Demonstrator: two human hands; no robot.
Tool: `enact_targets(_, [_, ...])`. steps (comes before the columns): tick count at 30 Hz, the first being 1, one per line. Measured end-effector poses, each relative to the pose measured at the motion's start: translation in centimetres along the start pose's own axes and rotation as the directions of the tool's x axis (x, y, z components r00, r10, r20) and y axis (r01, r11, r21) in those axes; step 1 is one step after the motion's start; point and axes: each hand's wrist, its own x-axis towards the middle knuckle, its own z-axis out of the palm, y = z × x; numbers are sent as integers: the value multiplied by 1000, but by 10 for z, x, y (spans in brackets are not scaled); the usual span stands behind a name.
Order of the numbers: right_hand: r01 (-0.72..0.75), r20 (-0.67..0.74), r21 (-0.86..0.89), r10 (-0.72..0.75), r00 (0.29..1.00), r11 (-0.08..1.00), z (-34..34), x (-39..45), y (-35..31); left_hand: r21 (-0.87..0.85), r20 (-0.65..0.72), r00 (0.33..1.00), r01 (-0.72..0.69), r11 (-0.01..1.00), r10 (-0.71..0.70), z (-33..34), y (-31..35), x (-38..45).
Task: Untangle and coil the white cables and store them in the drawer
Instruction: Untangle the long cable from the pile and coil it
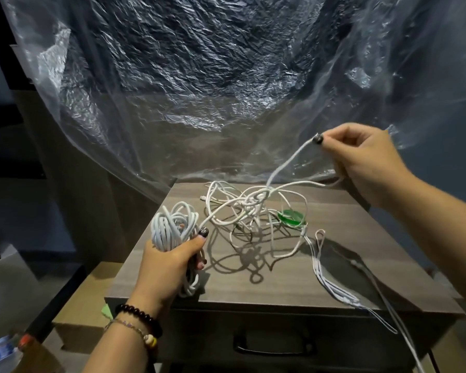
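Left hand (pixel 170 261): fingers wrapped round coil (pixel 172 227); right hand (pixel 361 157): pinches plug (pixel 318 138), raised; advice: feed plug back through knot (pixel 256 203), gently; drawer (pixel 275 343) closed.

On the desk (pixel 253 289), the tangled cables (pixel 248 211) are lying at the centre. The coiled bundle (pixel 172 227) is sitting at nine o'clock of them, the folded cable (pixel 331 275) at four o'clock. The drawer (pixel 272 343) is sitting beneath the desk's front edge, and the plastic sheet (pixel 199 90) is hanging behind at twelve o'clock.

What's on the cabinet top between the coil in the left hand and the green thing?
In the head view, a tangle of white cables lies between them.
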Motion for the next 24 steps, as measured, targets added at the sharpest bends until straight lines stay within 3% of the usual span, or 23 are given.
enact_targets(3, [-82,-228,132,111,967,988,-12,27,-8,-1,-40,999,25,1000,-25,-2,-1,1])
enact_targets(6, [-164,-326,200,224,918,966,-22,47,-15,3,-27,999,40,999,-40,-1,0,1])
enact_targets(10, [-238,-342,195,293,893,951,-22,58,-5,0,-9,999,42,999,-42,1,1,1])
enact_targets(13, [-419,-212,62,422,881,906,-15,53,15,-33,8,999,47,998,-47,4,2,0])
enact_targets(15, [-464,-103,-38,458,883,885,-12,43,24,-45,14,999,48,998,-48,5,3,-2])
enact_targets(17, [-383,59,-234,406,912,893,-13,32,24,-51,20,999,42,998,-41,4,2,-3])
enact_targets(20, [-59,352,-504,267,897,861,-4,12,15,-17,55,998,17,1000,-16,3,4,-6])
enact_targets(22, [166,433,-531,98,896,831,11,-3,10,-8,81,997,3,1000,-2,4,5,-8])
enact_targets(24, [352,525,-486,-55,849,800,28,-18,4,-5,103,995,3,1000,-2,5,6,-10])
